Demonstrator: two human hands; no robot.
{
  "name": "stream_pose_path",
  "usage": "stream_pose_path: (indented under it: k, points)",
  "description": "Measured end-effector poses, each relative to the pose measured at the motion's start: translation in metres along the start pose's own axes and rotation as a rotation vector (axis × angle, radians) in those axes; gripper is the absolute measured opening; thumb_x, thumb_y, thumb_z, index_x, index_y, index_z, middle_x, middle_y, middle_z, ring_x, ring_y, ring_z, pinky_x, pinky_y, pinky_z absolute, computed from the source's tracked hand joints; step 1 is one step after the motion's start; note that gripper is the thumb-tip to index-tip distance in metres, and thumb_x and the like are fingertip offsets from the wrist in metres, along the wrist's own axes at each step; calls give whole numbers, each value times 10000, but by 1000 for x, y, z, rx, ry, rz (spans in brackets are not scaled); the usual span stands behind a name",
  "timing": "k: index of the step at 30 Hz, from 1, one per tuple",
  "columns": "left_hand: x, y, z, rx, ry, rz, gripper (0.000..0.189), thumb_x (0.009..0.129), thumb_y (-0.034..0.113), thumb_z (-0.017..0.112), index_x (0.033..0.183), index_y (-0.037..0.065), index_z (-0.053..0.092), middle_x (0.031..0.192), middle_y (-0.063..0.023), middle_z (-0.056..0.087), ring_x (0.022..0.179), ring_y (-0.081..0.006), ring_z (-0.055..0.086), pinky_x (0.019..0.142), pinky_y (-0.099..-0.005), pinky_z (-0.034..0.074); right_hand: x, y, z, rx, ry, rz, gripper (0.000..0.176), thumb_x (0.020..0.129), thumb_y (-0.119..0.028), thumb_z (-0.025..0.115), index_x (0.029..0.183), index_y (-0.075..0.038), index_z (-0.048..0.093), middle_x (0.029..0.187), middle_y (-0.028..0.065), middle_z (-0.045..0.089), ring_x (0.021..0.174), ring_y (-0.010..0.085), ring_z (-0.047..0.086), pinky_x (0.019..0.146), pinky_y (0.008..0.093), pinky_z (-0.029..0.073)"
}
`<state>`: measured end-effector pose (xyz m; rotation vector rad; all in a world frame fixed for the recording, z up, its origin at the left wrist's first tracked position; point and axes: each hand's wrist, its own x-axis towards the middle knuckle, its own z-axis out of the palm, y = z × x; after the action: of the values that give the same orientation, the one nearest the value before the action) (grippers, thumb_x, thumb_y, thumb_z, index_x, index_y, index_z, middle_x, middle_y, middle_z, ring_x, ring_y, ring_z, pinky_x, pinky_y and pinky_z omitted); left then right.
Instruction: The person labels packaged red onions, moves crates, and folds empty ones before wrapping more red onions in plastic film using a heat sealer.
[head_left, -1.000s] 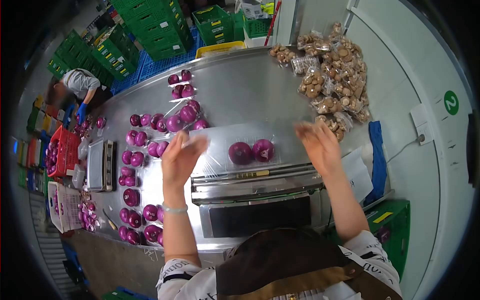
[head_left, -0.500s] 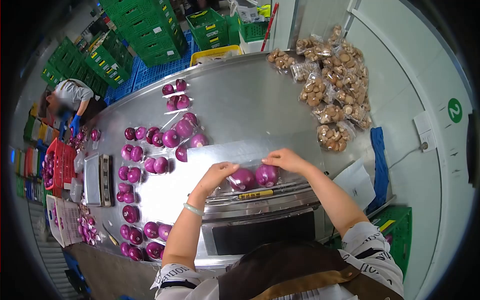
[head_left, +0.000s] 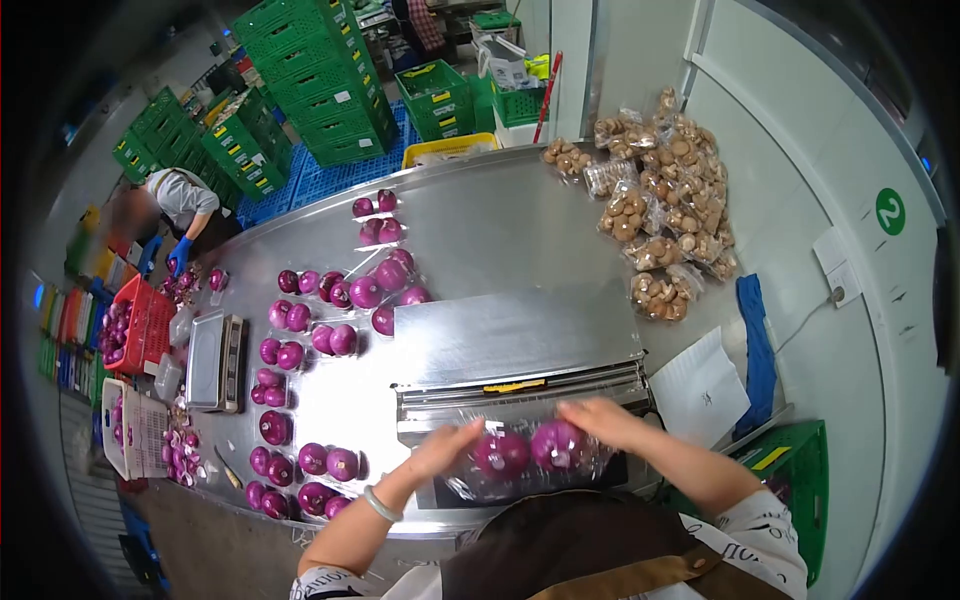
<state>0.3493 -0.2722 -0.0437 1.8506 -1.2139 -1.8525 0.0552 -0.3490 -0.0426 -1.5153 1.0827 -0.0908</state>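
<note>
Two red onions, one on the left (head_left: 500,456) and one on the right (head_left: 558,445), sit side by side in clear plastic wrap (head_left: 575,477) close to my apron. My left hand (head_left: 447,448) pinches the wrap beside the left onion. At the upper edge of the right onion, my right hand (head_left: 605,422) grips the wrap too. Both are over the near part of a metal wrapping machine (head_left: 515,335), whose roller slot with a yellow label (head_left: 515,386) lies just beyond my hands. Wrapped pairs of red onions (head_left: 333,340) stand to the left.
Bagged mushrooms (head_left: 670,200) are piled at the back right of the steel table (head_left: 490,220). Left are a scale (head_left: 207,360), a knife (head_left: 228,467) and a red basket (head_left: 140,325) of onions. A co-worker in blue gloves (head_left: 180,255) bends over the far left end.
Both hands have drawn the two onions in their wrap toward my body, off the roller edge. The roller slot and yellow label now show beyond them. The view has shifted slightly.
</note>
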Motion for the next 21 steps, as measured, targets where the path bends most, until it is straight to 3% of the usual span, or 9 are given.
stream_pose_path:
  k: [2,4,6,7,8,12,15,18,21]
  points:
    - [9,-41,26,4,61,25,655,906,614,445,655,23,572,568,-16,440,562,-124,408,518,-317,335,-5,30,22,-123,5,6,571,931,-542,431,1032,-15,627,753,146,646,751,256,643,725,386,482]
    - [14,-64,46,125,176,115,661,919,571,450,779,-54,616,674,-157,615,714,-234,604,717,-374,469,-17,28,36,-50,-80,222,584,919,-556,445,1069,-17,613,751,149,641,687,266,649,656,379,496]
    - [21,-77,54,219,231,171,648,921,553,450,844,-65,629,737,-228,644,773,-329,648,767,-411,479,1,82,63,134,105,60,456,900,-456,570,1071,-34,597,676,39,570,509,113,518,438,274,411]
    - [23,-82,57,217,284,116,613,920,529,467,858,-59,629,708,-225,634,740,-362,646,723,-439,483,2,86,65,121,160,60,453,892,-444,589,1066,-25,595,678,36,572,510,109,514,454,267,413]
    - [24,-85,61,370,430,135,557,901,505,525,855,-40,628,676,-195,634,674,-329,648,649,-423,484,3,92,65,109,214,68,451,884,-431,608,1061,-16,593,681,33,573,511,105,509,470,260,415]
    - [26,-107,72,38,629,229,240,873,225,667,806,30,544,606,-4,536,552,-59,457,511,-233,351,-16,93,57,301,267,138,366,859,-285,679,1047,8,566,684,43,582,594,81,521,528,241,403]
    - [21,-119,82,-405,625,459,221,878,51,632,937,87,423,789,28,425,695,-56,421,639,-206,382,-17,131,71,393,409,-80,275,890,-182,627,1089,-27,517,731,45,603,637,83,524,552,258,417]
    - [21,-112,91,-681,602,480,195,895,46,590,902,86,399,745,18,411,584,-50,391,506,-211,351,-20,117,89,678,541,-40,181,912,-108,571,1052,-53,471,702,0,502,554,52,404,480,230,332]
    - [23,-124,77,-484,686,458,195,897,47,583,897,83,391,723,17,394,550,-40,372,457,-208,327,-58,102,81,1012,526,-93,174,918,-69,548,1051,-89,438,647,-27,409,462,29,318,404,206,238]
